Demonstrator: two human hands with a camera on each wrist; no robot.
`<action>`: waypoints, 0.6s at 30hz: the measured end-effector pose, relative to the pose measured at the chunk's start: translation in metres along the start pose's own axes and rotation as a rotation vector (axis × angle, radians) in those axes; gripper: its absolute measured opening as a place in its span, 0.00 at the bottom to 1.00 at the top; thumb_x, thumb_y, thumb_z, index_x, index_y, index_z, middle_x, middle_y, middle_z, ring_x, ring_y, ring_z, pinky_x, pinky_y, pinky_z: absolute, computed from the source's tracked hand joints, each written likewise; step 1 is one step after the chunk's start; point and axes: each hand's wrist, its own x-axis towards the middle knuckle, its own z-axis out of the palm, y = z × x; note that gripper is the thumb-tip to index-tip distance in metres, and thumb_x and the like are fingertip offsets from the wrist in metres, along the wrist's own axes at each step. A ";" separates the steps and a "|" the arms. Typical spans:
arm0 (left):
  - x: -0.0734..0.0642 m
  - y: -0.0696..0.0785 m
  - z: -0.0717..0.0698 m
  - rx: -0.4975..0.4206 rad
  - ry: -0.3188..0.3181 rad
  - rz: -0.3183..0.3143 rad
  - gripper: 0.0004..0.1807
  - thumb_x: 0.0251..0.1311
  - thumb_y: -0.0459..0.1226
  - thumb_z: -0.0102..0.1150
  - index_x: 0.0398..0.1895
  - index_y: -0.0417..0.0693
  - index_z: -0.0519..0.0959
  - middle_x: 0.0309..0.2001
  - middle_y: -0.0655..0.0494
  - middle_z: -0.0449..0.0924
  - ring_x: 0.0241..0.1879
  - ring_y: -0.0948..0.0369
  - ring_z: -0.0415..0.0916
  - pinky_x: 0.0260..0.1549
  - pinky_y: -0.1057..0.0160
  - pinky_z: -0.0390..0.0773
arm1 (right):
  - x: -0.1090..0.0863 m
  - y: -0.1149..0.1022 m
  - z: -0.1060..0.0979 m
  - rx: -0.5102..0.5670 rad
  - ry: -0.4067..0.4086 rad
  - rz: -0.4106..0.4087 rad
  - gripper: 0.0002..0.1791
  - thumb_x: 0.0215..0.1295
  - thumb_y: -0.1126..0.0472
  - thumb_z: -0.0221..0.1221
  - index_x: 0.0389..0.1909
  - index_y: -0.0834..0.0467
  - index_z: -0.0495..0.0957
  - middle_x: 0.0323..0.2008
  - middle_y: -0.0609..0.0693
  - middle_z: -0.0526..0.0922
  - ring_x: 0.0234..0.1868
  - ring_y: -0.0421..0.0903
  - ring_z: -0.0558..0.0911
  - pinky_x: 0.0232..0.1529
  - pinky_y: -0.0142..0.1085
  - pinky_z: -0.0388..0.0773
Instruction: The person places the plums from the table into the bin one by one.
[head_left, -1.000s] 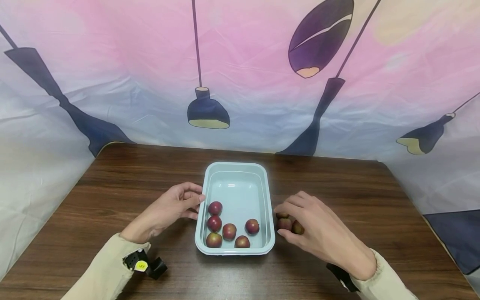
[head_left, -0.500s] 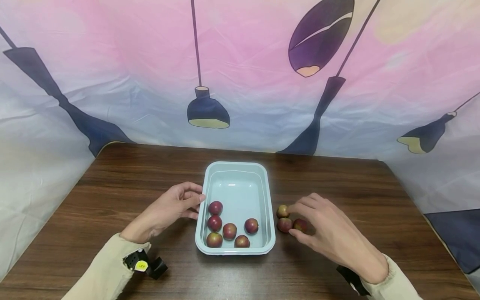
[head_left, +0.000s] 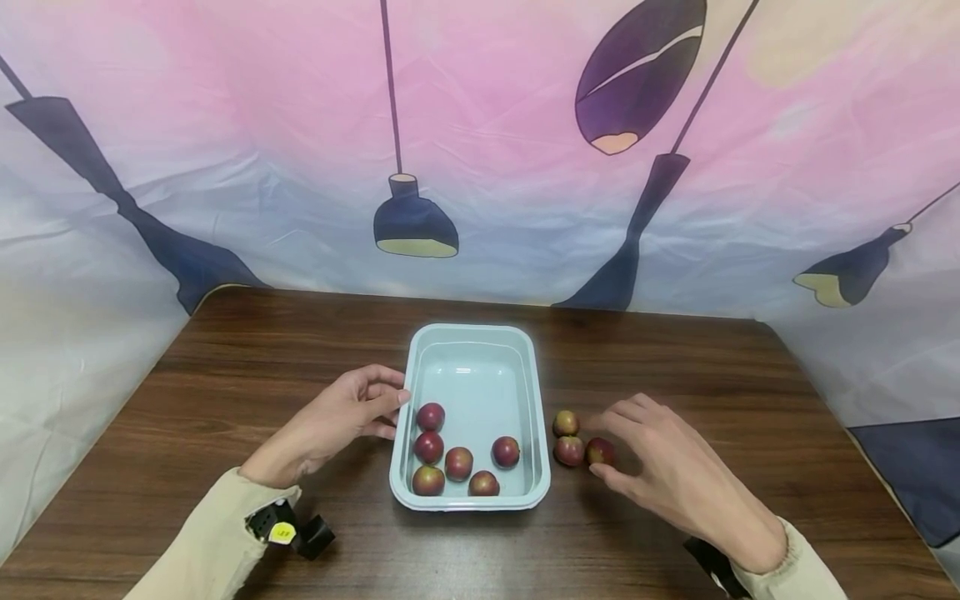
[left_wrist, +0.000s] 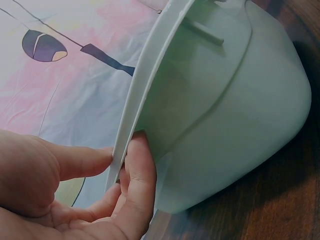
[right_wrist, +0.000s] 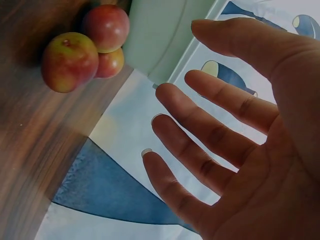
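Note:
My left hand [head_left: 351, 412] pinches the left rim of a pale blue plastic tray [head_left: 480, 335]. In the left wrist view the thumb lies on one side of the rim [left_wrist: 142, 82] and the fingers on the other. Several red plums, some tinged yellow-green, lie in the near half of the tray, one plum [head_left: 459, 463] among them. Three more sit close together on the table right of it: a yellowish plum [head_left: 566, 423], a dull red plum [head_left: 569, 451] and a darker plum [head_left: 600, 452]. Beside these my right hand [head_left: 663, 467] hovers with fingers spread, holding nothing.
The dark wood table [head_left: 300, 333] reaches back to a patterned cloth [head_left: 315, 183] hanging behind it. A black device [head_left: 288, 529] is strapped to the left wrist, and another [head_left: 712, 567] shows under the right one.
The right hand has drawn away to the right and its fingers have spread, uncovering the three plums on the table. My left hand keeps its hold on the tray.

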 end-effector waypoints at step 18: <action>-0.001 0.001 0.000 0.008 0.002 -0.001 0.24 0.77 0.39 0.52 0.67 0.32 0.64 0.52 0.37 0.80 0.45 0.58 0.83 0.45 0.62 0.89 | -0.008 0.013 0.014 -0.030 -0.011 0.019 0.20 0.50 0.51 0.77 0.44 0.48 0.85 0.41 0.41 0.85 0.42 0.37 0.78 0.41 0.37 0.83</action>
